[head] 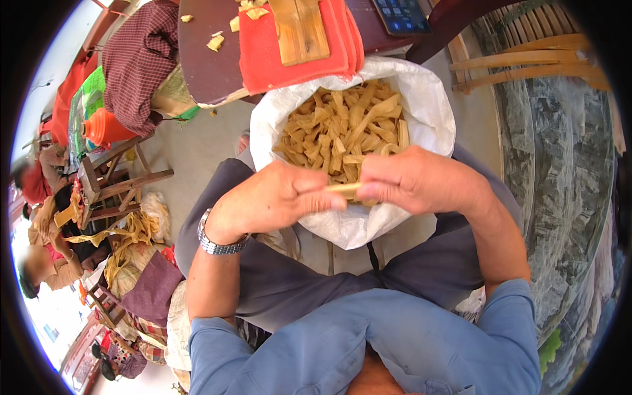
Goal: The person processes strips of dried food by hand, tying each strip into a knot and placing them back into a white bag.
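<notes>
Both hands hold a short yellowish folded strip [344, 189] between them, above the near edge of a white woven sack [429, 108]. My left hand [281, 195], with a metal-band watch on the wrist, pinches one end between thumb and fingers. On the other end are the thumb and fingers of my right hand [414, 182], slightly blurred. Many similar yellow-brown strips [345, 123], some folded or curled, fill the open sack between my knees. The strip's material cannot be told for certain.
Beyond the sack, a dark red table [212, 64] bears a red cloth [256, 64], a wooden board [303, 39], yellow scraps and a phone [402, 15]. Wooden stools [133, 192], an orange flask [101, 128] and several people are at left. Wooden slats [528, 59] stand at right.
</notes>
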`<state>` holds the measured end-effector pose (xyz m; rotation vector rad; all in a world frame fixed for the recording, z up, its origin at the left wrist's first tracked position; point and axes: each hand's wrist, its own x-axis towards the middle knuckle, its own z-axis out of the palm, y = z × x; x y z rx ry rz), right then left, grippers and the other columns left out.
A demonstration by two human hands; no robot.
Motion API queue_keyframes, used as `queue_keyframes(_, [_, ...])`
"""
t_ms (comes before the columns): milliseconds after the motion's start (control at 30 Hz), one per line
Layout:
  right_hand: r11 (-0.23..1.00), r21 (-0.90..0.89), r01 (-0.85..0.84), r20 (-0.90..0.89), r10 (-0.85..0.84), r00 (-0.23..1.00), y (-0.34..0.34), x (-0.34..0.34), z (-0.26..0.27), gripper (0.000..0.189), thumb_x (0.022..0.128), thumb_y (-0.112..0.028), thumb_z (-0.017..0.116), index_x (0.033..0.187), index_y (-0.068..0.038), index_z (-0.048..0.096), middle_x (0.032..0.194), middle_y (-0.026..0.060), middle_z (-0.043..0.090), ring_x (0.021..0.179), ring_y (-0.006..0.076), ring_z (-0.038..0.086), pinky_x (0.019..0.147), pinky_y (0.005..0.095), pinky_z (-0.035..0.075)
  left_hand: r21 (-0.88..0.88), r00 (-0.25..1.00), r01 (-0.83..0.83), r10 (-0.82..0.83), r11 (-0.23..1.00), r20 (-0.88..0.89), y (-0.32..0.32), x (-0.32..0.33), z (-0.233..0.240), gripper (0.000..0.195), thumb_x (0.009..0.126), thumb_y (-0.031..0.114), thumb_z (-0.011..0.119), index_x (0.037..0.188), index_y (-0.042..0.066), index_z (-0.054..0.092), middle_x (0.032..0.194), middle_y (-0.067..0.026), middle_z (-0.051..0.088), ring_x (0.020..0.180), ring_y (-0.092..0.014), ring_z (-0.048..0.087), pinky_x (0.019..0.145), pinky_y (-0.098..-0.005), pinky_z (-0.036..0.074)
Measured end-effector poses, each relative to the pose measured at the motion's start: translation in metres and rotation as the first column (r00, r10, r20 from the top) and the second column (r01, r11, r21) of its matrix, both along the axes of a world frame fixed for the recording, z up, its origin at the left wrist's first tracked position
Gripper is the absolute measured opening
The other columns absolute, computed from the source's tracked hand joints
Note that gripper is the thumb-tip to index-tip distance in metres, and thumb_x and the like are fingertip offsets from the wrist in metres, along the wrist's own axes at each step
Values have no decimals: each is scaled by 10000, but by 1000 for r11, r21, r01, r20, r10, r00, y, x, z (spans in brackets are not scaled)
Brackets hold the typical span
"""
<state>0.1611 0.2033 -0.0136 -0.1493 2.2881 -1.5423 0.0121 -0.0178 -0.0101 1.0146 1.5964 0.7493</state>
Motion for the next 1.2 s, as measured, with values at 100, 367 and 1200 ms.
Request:
queue_keyframes(100, [982,111,154,-44,-150,988,9,-18,6,241,997,-299,627,943,-66,591,718,127,599,659,303,619,603,393,476,49,972,-226,222,973,74,9,-14,6,305,1013,323,634,939,27,652,769,25,542,715,-79,482,628,-285,443])
queue_keyframes(367, [814,231,534,-711,-234,663,40,-91,-15,259,984,-183,634,1198,-45,681,962,123,690,837,260,673,760,345,538,376,690,-661,723,649,-37,62,-64,8,260,1002,273,655,1119,47,706,781,56,569,717,-24,492,618,-198,413])
queue_keyframes(1200, [904,-83,420,-773,-324,545,1,-75,1,147,880,-198,710,960,-76,731,997,24,708,973,214,666,818,346,527,-141,487,-553,456,821,745,46,-18,-19,637,1032,595,415,1005,18,683,738,-104,696,664,-185,688,670,-287,565])
